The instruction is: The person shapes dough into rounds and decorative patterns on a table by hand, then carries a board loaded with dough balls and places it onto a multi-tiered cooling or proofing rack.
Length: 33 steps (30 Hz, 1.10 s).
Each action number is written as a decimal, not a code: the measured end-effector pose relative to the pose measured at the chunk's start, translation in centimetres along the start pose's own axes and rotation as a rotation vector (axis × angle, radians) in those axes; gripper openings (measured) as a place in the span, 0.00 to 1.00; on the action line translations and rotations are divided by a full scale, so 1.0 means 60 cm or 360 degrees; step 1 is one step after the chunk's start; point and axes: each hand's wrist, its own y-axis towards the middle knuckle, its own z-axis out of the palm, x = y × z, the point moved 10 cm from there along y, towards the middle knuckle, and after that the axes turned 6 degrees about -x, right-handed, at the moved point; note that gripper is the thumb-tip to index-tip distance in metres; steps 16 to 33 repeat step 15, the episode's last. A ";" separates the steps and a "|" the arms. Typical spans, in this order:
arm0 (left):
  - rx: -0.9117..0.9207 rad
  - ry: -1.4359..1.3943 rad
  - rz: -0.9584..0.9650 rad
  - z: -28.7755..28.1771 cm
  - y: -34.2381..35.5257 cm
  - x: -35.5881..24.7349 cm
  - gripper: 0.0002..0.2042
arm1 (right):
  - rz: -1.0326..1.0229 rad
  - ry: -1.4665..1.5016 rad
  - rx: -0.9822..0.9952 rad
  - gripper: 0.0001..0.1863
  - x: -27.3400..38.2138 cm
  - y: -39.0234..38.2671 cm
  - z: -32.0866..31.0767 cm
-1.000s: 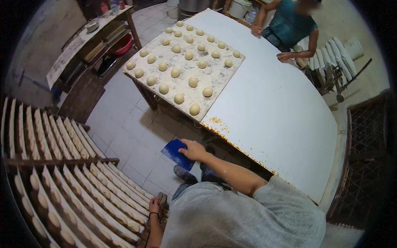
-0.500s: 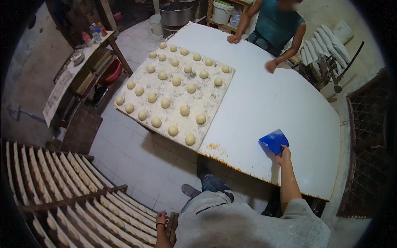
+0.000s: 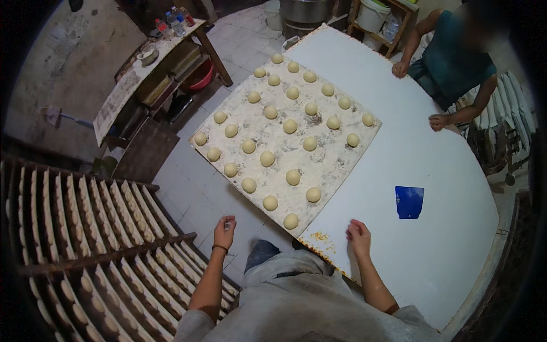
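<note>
A floured wooden board (image 3: 336, 176) lies on the white table, its near corner toward me. Several round dough balls (image 3: 267, 159) sit in spaced rows on it. My left hand (image 3: 224, 232) hangs over the floor just short of the board's near-left edge, fingers loosely bent and nothing seen in them. Over the table's front edge, right of the board's corner, is my right hand (image 3: 358, 236), its fingers slightly curled, apart and bare. Lying flat on the table beyond it is a blue dough scraper (image 3: 409, 203), touched by neither hand.
Racks of long trays (image 3: 108, 228) holding rolled dough pieces stand at my lower left. Across the white table (image 3: 456, 239), a person (image 3: 456, 62) rests both hands near its far edge. A side bench (image 3: 122, 94) with bottles stands at the left, a metal bowl (image 3: 307, 11) at the back.
My right hand has let go of the blue scraper and moved left toward the board. My left hand has come up from beside the racks. The view has swung left.
</note>
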 end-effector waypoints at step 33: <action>0.1335 0.0596 0.1670 0.308 0.127 -0.455 0.29 | -0.0460 -0.1246 0.0123 0.36 0.244 -0.005 0.386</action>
